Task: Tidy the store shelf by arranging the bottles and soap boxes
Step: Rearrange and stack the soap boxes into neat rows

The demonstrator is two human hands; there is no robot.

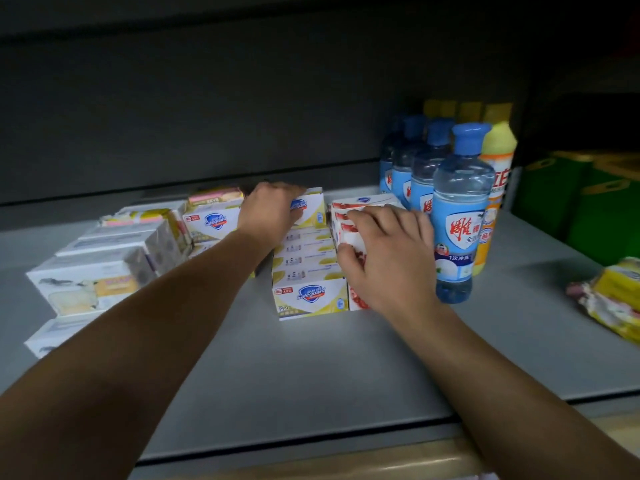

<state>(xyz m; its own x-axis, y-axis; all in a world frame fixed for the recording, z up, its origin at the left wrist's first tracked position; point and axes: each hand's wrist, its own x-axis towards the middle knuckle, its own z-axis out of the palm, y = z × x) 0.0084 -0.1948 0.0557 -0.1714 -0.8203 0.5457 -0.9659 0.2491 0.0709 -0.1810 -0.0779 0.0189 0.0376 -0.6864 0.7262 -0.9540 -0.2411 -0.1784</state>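
A row of white-and-yellow Safeguard soap boxes [310, 299] runs back along the grey shelf [311, 368]. My left hand [268, 211] grips the rearmost box of that row [313, 206], fingers curled over its top. Beside it runs a row of white-and-red soap boxes [360, 202]. My right hand [388, 251] lies on top of these, fingers curled over a red-and-white box. Blue-capped clear bottles [462, 216] stand in a line just right of my right hand, with yellow-and-orange bottles [497, 168] behind them.
White soap boxes with a sheep picture [93, 282] are stacked at the left, with more Safeguard boxes [213, 216] behind. A crumpled yellow pack [609, 303] lies at the right edge. Green boxes [588, 206] fill the neighbouring bay.
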